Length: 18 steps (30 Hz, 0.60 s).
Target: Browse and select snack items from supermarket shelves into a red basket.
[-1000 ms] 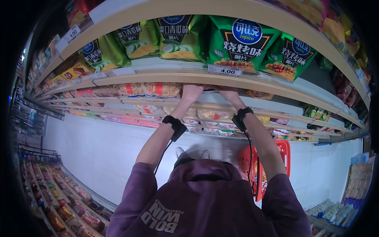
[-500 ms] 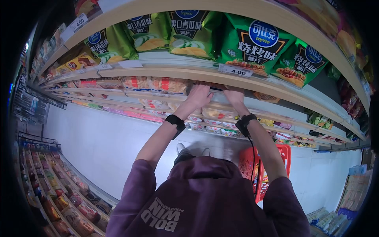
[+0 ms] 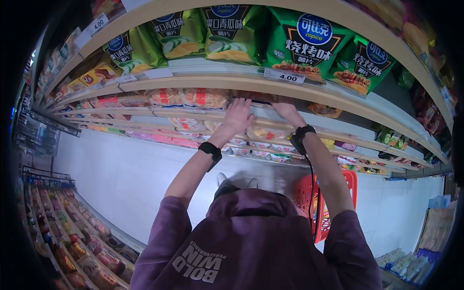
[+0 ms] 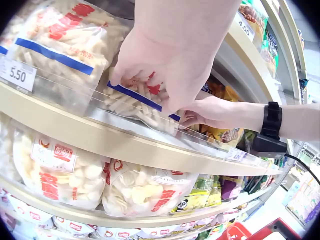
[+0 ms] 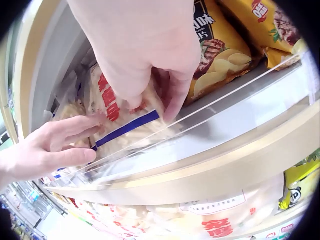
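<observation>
A clear bag of pale snack sticks (image 4: 135, 102) with red print and a blue stripe lies on a middle shelf. Over its front, in the left wrist view, my left hand (image 4: 172, 50) rests with thumb and fingers spread; the right wrist view shows this left hand (image 5: 55, 147) touching the bag's left side with fairly straight fingers. My right hand (image 5: 142, 55) grips the bag's (image 5: 117, 117) right part, fingers and thumb bent onto it. Both the left hand (image 3: 238, 118) and right hand (image 3: 287, 112) reach under the upper shelf in the head view.
Another stick bag (image 4: 60, 55) stands left of it, behind a clear shelf lip. Yellow chip bags (image 5: 220, 55) are to the right. Green chip bags (image 3: 307, 43) fill the shelf above. White-and-red snack bags (image 4: 60, 165) lie below. A red basket (image 3: 349, 193) stands on the floor.
Both hands have come slightly outward from under the upper shelf, so more of each shows. The left hand's fingers are now spread on the bag. The head view has shifted slightly.
</observation>
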{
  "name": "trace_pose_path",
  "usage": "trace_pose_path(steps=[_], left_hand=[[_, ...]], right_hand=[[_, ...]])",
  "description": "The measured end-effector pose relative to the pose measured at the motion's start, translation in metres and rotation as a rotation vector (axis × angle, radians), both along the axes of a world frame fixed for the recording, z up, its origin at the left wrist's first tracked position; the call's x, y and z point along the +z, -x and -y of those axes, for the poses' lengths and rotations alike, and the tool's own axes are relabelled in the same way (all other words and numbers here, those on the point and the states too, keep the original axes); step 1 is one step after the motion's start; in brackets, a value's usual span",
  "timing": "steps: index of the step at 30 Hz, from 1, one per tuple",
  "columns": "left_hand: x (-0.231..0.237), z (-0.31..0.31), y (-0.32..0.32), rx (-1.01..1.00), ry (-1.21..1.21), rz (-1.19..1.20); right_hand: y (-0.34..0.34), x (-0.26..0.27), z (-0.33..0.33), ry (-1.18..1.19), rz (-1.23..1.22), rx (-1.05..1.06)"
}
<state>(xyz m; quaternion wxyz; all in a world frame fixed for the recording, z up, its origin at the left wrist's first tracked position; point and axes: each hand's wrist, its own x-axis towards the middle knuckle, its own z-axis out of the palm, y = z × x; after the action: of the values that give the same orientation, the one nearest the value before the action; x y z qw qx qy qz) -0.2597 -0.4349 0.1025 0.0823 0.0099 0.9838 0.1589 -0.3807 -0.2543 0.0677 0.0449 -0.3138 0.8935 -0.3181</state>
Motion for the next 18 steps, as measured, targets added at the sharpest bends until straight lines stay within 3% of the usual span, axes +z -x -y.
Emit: trace_pose_path(steps=[1,4,5,8,10,12,14,18], left_hand=[[-0.004,0.000,-0.002,-0.010,0.005,-0.034],[-0.023,0.005,-0.007,-0.039,0.017,-0.149],[-0.032,0.006,-0.009,-0.047,0.013,-0.193],[-0.036,0.003,-0.029,-0.090,-0.049,-0.344],[-0.034,0.000,-0.048,-0.127,-0.107,-0.415],[-0.036,-0.003,-0.072,-0.167,-0.169,-0.448],[-0.049,0.001,-0.100,-0.155,-0.152,-0.443],[-0.107,0.022,-0.165,-0.087,-0.138,-0.242]], right_hand=[[-0.001,-0.003,-0.006,0.054,0.105,0.067],[-0.023,0.004,-0.011,0.031,0.158,-0.142],[-0.017,-0.028,-0.011,0.115,-0.116,-0.187],[-0.023,-0.029,-0.017,0.216,-0.026,-0.218],[-0.029,-0.007,-0.023,0.055,0.348,-0.243],[-0.047,0.006,-0.026,0.065,0.417,-0.235],[-0.079,0.003,-0.026,0.243,0.173,-0.197],[-0.090,-0.010,-0.021,0.076,0.007,-0.090]])
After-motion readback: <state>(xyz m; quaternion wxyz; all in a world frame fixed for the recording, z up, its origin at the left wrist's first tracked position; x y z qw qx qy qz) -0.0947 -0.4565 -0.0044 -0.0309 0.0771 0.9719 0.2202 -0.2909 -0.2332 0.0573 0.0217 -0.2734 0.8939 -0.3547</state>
